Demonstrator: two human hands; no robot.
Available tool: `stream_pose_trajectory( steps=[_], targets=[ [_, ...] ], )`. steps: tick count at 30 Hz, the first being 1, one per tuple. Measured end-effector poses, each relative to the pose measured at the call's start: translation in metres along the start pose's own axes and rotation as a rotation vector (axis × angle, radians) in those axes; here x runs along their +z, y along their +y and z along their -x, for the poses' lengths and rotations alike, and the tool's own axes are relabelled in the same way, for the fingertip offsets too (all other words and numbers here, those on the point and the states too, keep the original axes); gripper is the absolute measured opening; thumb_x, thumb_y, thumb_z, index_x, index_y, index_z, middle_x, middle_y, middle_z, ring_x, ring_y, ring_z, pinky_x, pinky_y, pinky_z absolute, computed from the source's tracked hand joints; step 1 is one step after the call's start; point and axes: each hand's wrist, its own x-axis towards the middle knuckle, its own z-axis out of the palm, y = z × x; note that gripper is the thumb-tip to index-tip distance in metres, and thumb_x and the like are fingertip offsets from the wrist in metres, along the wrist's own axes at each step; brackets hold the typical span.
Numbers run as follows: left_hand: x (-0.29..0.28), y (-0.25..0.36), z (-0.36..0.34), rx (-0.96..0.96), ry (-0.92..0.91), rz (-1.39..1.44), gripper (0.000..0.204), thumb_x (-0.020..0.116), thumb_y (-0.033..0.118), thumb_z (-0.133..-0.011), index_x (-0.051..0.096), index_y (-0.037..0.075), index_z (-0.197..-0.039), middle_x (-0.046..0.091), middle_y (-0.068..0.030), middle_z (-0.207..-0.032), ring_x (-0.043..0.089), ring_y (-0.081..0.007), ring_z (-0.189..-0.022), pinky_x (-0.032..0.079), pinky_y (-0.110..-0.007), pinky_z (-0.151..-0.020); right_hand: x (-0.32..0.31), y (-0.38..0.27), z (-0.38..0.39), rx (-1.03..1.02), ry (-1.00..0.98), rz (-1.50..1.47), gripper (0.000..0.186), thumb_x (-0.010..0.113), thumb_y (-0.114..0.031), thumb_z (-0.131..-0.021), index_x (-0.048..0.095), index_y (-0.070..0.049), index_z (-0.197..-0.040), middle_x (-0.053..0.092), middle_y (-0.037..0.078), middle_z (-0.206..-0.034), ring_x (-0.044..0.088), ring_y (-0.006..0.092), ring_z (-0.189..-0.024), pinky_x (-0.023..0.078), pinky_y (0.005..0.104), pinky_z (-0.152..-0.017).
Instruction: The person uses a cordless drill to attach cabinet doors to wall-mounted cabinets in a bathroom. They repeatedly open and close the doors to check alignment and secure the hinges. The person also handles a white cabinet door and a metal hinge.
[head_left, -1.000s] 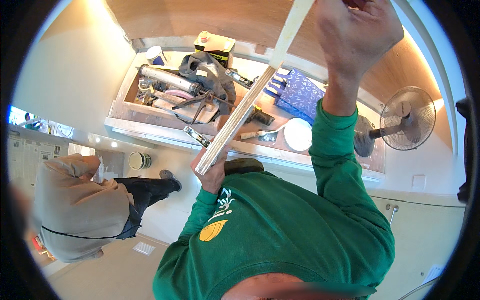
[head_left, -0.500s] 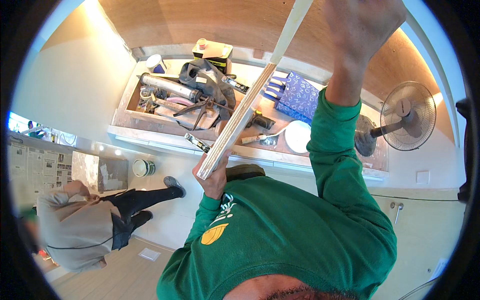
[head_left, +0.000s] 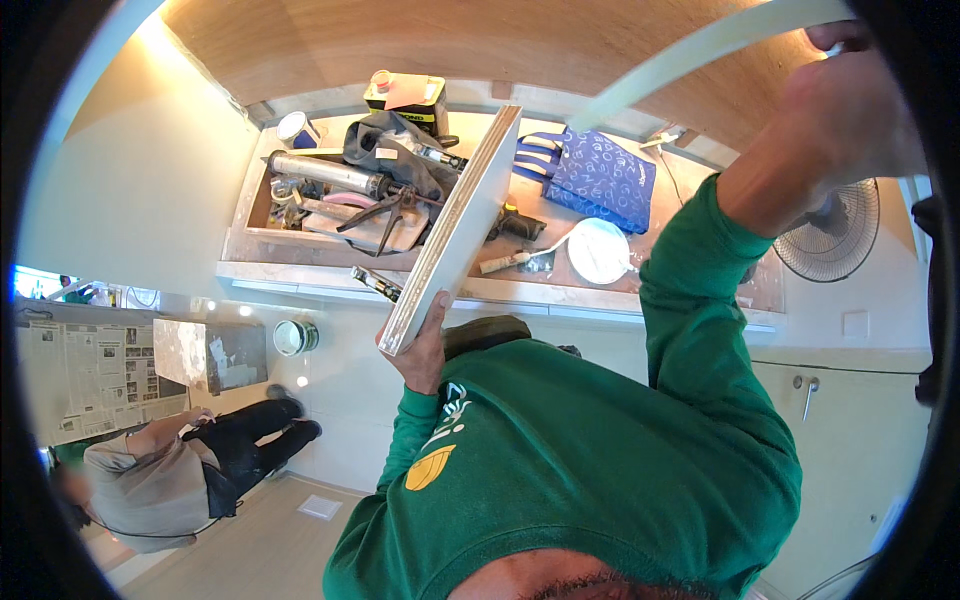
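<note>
My left hand point(head_left: 422, 350) is wrapped round the near end of a plywood cabinet door point(head_left: 470, 225), white on its face with bare layered edge showing. Two metal hinges point(head_left: 376, 284) stick out from the door's left side. High at the right, my right hand point(head_left: 855, 105) is closed on the end of a pale flexible edging strip point(head_left: 690, 55). The strip bows leftward and down to beside the door's far end; whether it touches the door I cannot tell. My right fingers are partly cut off by the picture's dark rim.
Behind the door, a wooden tray point(head_left: 245, 235) holds a caulking gun point(head_left: 330, 172) and other tools. A blue bag point(head_left: 605, 180), a white round lid point(head_left: 600, 250), a brush point(head_left: 505, 262), a can point(head_left: 410, 100) and a fan point(head_left: 835, 235) stand around. Another person point(head_left: 160, 480) is at lower left.
My right hand has swung right and outward with the strip, which now curves away from the door's edge. The door has tilted, showing more white face. The other person has moved.
</note>
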Motion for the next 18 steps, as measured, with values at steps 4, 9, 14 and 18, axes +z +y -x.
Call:
stream_pose_trajectory(
  steps=[4,9,14,18],
  targets=[
    [-0.004,0.013,-0.001,0.001,0.013,-0.029,0.04,0.09,0.003,-0.091,0.076,-0.01,-0.126,0.081,-0.0136,-0.109,0.074,-0.0164,-0.096,0.06,-0.032,-0.088,-0.037,0.04,0.078,0.662,0.171,0.063,0.02,0.076,-0.005,-0.102,0.067,0.005,-0.116,0.077,0.014,-0.079,0.071,0.0177,-0.059,0.058,0.0283,-0.057],
    [-0.006,0.026,0.005,0.09,0.059,-0.099,0.044,0.088,-0.002,-0.09,0.068,-0.004,-0.129,0.072,-0.0121,-0.114,0.07,-0.0207,-0.108,0.057,-0.035,-0.1,-0.122,0.115,0.248,1.238,0.288,0.048,0.024,0.067,-0.008,-0.107,0.054,0.0,-0.126,0.072,0.018,-0.091,0.073,0.0279,-0.062,0.062,0.0383,-0.059],
    [-0.001,0.028,0.01,0.434,0.174,-0.165,0.058,0.087,-0.003,-0.091,0.06,0.003,-0.142,0.068,-0.0185,-0.133,0.067,-0.0255,-0.122,0.058,-0.04,-0.106,-0.185,0.164,0.422,1.573,0.434,0.159,0.026,0.059,-0.004,-0.11,0.049,0.004,-0.133,0.067,0.021,-0.102,0.079,0.0409,-0.08,0.07,0.0505,-0.076],
    [-0.016,0.043,0.01,0.537,0.029,-0.417,0.06,0.083,-0.011,-0.09,0.063,0.002,-0.145,0.074,-0.0218,-0.123,0.074,-0.0323,-0.112,0.062,-0.04,-0.094,-0.211,0.2,0.524,1.783,0.487,-0.032,0.029,0.053,0.007,-0.104,0.045,0.01,-0.132,0.063,0.02,-0.101,0.079,0.0503,-0.093,0.071,0.0565,-0.083]
  ],
)
